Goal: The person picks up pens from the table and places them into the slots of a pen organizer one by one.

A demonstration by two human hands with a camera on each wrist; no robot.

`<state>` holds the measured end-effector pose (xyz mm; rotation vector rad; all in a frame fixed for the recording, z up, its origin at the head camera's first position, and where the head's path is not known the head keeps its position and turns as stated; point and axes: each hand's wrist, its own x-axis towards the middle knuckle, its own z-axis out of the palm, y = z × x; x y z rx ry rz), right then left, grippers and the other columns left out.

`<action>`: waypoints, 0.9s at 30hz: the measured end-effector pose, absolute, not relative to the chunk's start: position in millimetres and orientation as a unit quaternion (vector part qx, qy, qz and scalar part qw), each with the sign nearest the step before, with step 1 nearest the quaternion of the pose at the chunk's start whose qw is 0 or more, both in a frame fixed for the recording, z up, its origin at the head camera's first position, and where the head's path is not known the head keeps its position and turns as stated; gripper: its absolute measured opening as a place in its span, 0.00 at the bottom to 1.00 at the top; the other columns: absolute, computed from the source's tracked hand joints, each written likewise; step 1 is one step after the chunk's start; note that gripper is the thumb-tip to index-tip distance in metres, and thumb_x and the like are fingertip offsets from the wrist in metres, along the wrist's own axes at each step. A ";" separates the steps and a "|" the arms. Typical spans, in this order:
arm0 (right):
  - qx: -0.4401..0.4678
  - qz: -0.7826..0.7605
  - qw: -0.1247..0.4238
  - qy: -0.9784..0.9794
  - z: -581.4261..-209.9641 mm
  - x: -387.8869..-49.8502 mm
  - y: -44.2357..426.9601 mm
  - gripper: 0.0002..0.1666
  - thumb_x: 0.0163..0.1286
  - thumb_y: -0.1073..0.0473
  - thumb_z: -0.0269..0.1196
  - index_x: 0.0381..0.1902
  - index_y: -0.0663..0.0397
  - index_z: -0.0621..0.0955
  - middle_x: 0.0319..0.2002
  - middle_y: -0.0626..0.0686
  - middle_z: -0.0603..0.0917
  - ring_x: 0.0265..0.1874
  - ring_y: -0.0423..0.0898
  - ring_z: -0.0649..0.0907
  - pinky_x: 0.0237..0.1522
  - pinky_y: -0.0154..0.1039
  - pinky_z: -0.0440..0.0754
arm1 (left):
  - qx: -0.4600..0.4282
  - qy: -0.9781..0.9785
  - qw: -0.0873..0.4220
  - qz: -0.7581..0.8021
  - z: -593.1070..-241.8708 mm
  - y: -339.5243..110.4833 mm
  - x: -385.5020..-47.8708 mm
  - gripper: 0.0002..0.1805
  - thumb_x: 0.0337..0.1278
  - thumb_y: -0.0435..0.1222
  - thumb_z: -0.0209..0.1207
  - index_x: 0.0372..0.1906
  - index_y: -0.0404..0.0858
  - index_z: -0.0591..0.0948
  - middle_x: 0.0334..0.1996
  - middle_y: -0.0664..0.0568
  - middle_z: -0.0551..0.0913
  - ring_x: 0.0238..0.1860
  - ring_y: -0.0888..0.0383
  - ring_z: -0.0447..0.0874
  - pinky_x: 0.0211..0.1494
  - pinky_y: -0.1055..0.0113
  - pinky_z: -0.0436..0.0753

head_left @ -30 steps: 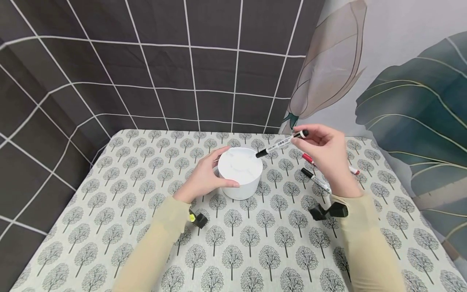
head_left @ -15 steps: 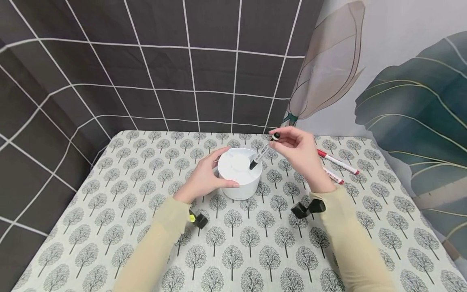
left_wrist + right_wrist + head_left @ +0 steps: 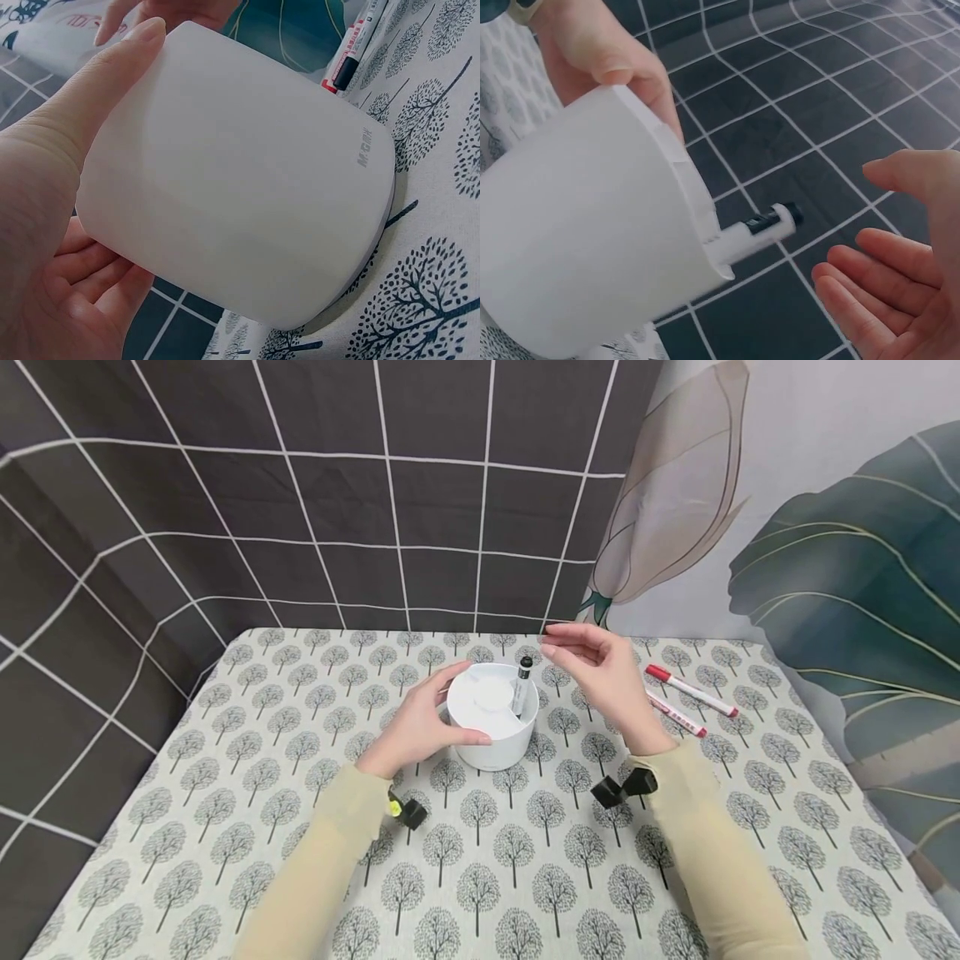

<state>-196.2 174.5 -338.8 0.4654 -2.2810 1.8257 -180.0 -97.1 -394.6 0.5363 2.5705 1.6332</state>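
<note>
A white round pen holder (image 3: pixel 498 750) with inner compartments stands upright on the table. My left hand (image 3: pixel 412 731) grips it, thumb at the near rim and fingers round its left side. A whiteboard marker (image 3: pixel 522 685) leans in a right-hand compartment, its black end sticking up past the rim; its lower part is hidden. Just right of the marker, apart from it, is my right hand (image 3: pixel 600 677), holding nothing. In the right wrist view its fingers are loosely bent, with a gap between them and the marker's end (image 3: pixel 769 219).
Right of the right hand lie a red-capped marker (image 3: pixel 692 691) and another white marker with a red end (image 3: pixel 681 718), partly hidden. The left wrist view also shows a black-capped marker (image 3: pixel 358 49) on the tree-print cloth (image 3: pixel 480 860). A dark gridded curtain (image 3: pixel 435 502) stands behind.
My right hand has moved left to the pen holder, lowered the marker black cap first into a compartment and let go. The left hand has kept its grip.
</note>
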 end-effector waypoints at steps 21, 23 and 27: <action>0.066 0.570 0.097 -0.813 -338.0 -171.1 241.6 0.25 0.69 0.50 0.71 0.59 0.57 0.84 0.53 0.50 0.87 0.48 0.38 0.86 0.50 0.29 0.83 | 0.166 0.830 0.030 0.532 -393.7 -97.1 -179.8 0.60 0.28 0.47 0.86 0.76 0.52 0.67 0.71 0.54 0.70 0.68 0.46 0.72 0.71 0.51 0.70; 0.058 0.557 0.095 -0.823 -340.9 -168.8 249.0 0.26 0.69 0.49 0.71 0.59 0.56 0.84 0.53 0.50 0.87 0.49 0.37 0.86 0.50 0.28 0.82 | 0.166 0.831 0.030 0.531 -393.6 -97.2 -179.4 0.61 0.29 0.47 0.86 0.76 0.52 0.67 0.71 0.54 0.70 0.68 0.46 0.71 0.71 0.51 0.70; 0.041 0.530 0.086 -0.843 -345.8 -163.7 264.2 0.27 0.68 0.46 0.71 0.60 0.54 0.83 0.55 0.50 0.86 0.49 0.36 0.85 0.50 0.26 0.81 | 0.166 0.830 0.031 0.531 -393.3 -97.5 -178.7 0.61 0.29 0.47 0.86 0.76 0.51 0.67 0.72 0.54 0.69 0.69 0.46 0.71 0.72 0.52 0.70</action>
